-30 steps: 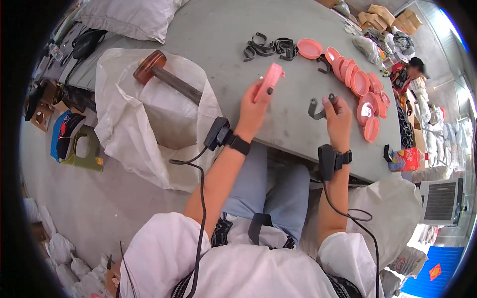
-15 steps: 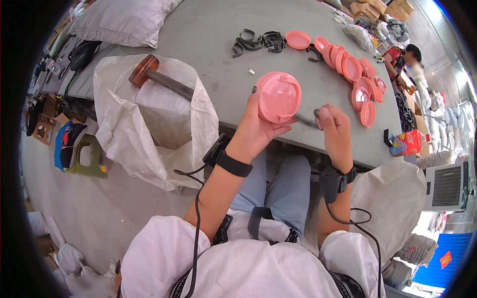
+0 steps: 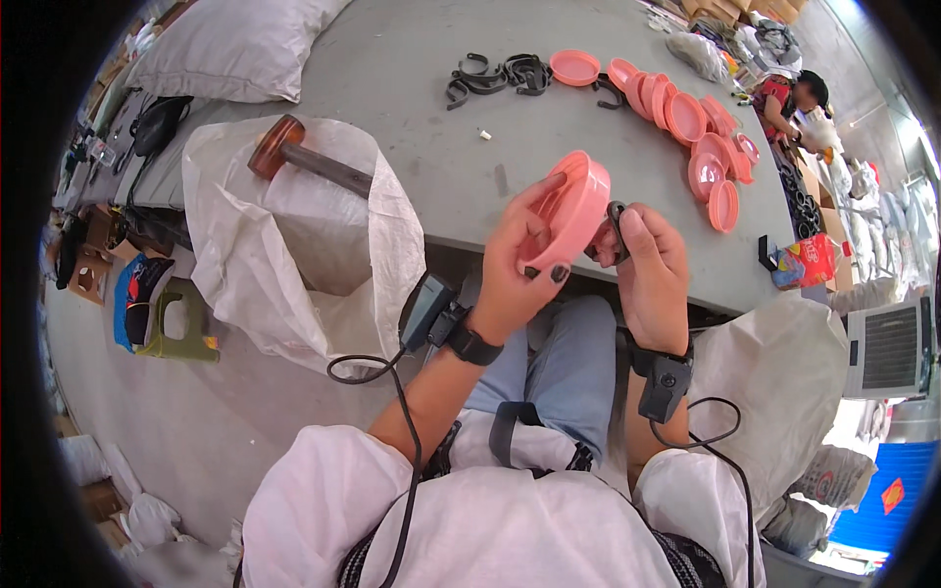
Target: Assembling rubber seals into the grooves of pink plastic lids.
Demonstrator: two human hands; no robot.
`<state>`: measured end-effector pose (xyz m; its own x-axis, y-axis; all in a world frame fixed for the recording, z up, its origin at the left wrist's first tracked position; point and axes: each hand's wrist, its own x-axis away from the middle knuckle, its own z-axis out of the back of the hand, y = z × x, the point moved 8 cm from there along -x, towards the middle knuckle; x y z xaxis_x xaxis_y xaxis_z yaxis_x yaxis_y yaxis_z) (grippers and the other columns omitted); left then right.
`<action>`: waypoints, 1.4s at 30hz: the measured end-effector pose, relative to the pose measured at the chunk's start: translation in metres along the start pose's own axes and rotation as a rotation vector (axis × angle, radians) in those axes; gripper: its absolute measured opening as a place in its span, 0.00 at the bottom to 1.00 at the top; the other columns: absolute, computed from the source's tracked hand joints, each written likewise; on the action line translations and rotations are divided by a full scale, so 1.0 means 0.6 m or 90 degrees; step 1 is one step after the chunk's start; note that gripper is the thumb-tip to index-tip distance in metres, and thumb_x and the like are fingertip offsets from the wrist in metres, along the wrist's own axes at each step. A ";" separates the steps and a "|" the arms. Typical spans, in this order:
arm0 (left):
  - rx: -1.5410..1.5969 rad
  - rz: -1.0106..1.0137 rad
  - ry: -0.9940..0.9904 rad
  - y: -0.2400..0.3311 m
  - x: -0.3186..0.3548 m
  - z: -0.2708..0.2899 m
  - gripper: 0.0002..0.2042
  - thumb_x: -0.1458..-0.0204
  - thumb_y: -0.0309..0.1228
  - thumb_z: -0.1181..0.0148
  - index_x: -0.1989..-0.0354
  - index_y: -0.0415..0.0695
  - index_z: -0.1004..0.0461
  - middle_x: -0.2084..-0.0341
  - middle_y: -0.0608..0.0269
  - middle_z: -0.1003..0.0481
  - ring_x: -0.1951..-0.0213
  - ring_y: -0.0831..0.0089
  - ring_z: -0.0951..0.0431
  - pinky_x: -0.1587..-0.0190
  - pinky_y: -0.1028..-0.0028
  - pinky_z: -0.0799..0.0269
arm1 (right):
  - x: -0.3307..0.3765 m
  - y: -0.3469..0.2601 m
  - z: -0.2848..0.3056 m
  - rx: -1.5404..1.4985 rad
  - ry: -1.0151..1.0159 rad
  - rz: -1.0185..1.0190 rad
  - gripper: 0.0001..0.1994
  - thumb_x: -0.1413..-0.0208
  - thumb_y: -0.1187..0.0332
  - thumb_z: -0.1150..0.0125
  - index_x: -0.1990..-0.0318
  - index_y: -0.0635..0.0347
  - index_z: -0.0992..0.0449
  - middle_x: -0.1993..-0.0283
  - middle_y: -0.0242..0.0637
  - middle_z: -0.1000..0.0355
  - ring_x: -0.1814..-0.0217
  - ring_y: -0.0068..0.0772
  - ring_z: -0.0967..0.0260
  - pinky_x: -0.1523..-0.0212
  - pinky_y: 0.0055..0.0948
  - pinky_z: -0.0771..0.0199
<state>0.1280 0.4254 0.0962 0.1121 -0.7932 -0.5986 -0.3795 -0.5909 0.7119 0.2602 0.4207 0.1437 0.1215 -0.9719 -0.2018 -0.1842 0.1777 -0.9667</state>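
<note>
Grey table (image 3: pixel 412 108) behind; left hand (image 3: pixel 520 269) gripping pink lid (image 3: pixel 573 211) tilted, right hand (image 3: pixel 652 265) pinching black ring (image 3: pixel 618 227) against its rim.

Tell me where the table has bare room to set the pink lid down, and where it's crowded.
The widest bare patch of the grey table lies between the white pillow and the black rings, running down to the near edge above the left hand. The white sack with the mallet covers the near left corner. The right side is crowded with pink lids.
</note>
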 end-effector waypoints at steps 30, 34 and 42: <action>0.153 0.151 0.095 0.086 0.047 -0.058 0.21 0.46 0.45 0.43 0.57 0.36 0.31 0.69 0.70 0.31 0.69 0.85 0.34 0.66 0.83 0.36 | 0.076 -0.099 -0.084 0.597 -0.005 0.445 0.10 0.62 0.61 0.41 0.79 0.53 0.35 0.80 0.29 0.39 0.74 0.35 0.40 0.56 0.41 0.51; 0.111 0.142 0.099 0.100 0.051 -0.053 0.22 0.47 0.47 0.42 0.60 0.37 0.30 0.72 0.71 0.31 0.72 0.86 0.35 0.69 0.83 0.38 | 0.081 -0.107 -0.089 0.593 -0.038 0.455 0.10 0.63 0.61 0.39 0.79 0.52 0.34 0.79 0.27 0.37 0.73 0.33 0.39 0.55 0.40 0.51; 0.011 0.201 0.079 0.094 0.052 -0.027 0.26 0.40 0.45 0.60 0.40 0.40 0.47 0.48 0.49 0.37 0.45 0.64 0.33 0.47 0.65 0.33 | 0.090 -0.106 -0.052 0.454 0.064 0.422 0.14 0.65 0.62 0.27 0.72 0.53 0.27 0.72 0.29 0.31 0.67 0.31 0.34 0.53 0.36 0.41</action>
<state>0.1252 0.3647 0.1238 0.0964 -0.9493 -0.2992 -0.4289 -0.3108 0.8482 0.2478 0.3523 0.1991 0.1163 -0.6437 -0.7564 0.4511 0.7127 -0.5372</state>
